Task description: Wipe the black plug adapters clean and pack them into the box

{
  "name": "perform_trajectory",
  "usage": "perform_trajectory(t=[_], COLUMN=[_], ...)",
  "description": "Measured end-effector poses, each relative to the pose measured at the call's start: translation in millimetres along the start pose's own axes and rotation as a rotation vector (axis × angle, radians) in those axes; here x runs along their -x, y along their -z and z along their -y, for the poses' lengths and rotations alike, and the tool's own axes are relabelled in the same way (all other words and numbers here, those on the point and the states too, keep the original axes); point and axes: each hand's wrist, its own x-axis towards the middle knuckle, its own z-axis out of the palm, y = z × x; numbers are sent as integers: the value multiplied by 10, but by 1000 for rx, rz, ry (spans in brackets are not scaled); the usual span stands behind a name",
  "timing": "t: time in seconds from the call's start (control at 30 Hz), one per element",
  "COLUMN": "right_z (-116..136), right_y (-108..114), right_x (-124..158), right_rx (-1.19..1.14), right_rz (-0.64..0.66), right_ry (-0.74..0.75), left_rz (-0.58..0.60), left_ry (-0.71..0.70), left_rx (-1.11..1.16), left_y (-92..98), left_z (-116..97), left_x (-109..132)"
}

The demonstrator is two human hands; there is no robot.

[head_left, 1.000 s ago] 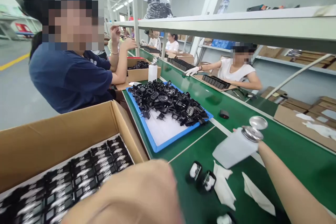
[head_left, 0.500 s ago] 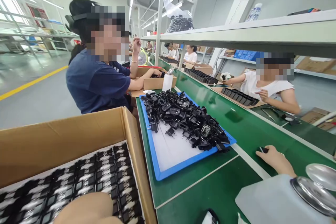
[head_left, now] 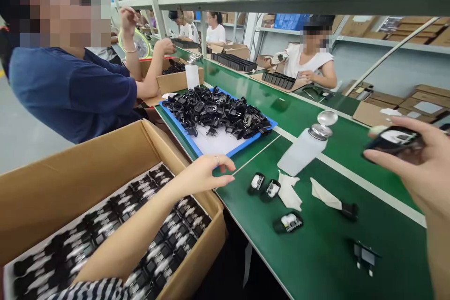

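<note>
My right hand is raised at the right edge, fingers closed around a black plug adapter with a white label. My left hand hovers over the near corner of a cardboard box, fingers loosely spread and holding nothing. The box holds rows of black adapters. On the green bench lie three loose adapters, two white wipes and a translucent dispenser bottle with a metal cap.
A blue tray piled with black plugs sits beyond the box. A black plug lies near the front right. A person in a dark blue shirt works at my left; others sit across the bench.
My right hand picked up a black adapter from the belt and lifted it. My left arm came out over the box. The camera swung down and right.
</note>
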Motion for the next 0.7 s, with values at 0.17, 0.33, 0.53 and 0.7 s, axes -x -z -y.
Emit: perform_trajectory(t=[0.17,0.33,0.53,0.7], right_z=[667,710,460,-66], right_y=[-475,-743,-560,-173], right_x=[558,588,405,267], right_rx=[-6,-61,204,548], right_rz=[553,719,809,726], right_ry=[303,402,234,-137], left_rz=[-15,-65,-187,-257], left_ry=[-121,-93,143,370], left_rx=[159,353,431,211], left_y=[-227,-323,-518,-671], left_z=[-275,-332,-79,166], left_x=[-38,-178,-316,-340])
